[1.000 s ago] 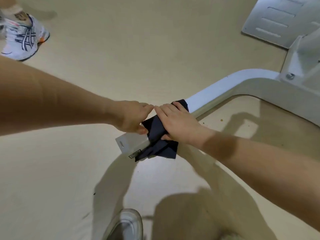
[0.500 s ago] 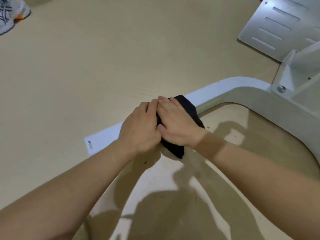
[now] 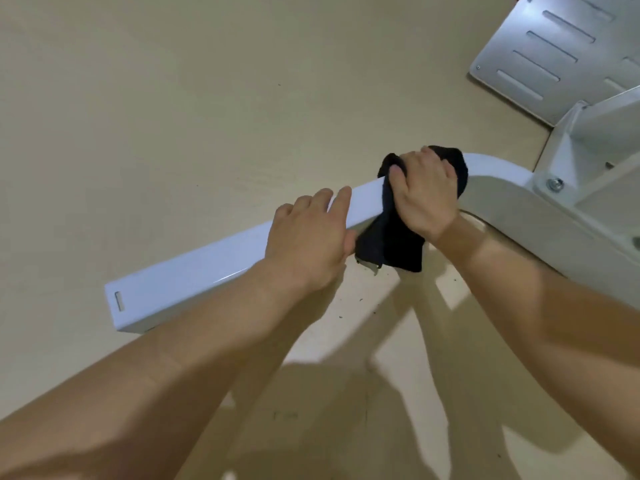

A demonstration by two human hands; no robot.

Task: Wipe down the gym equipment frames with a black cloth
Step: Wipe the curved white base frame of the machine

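Head view: right fingers (image 3: 395, 173) tight around black cloth (image 3: 391, 237) on white frame (image 3: 194, 271), left fingers (image 3: 341, 199) flat, tag (image 3: 369, 264) illegible

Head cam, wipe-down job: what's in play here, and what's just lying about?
In play:
black cloth, gripped by the right hand
white frame bar, under the cloth
left hand, resting on the bar

Lying about:
slotted metal plate
dark floor specks

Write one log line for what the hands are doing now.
right hand grips black cloth on white frame | left hand rests on frame
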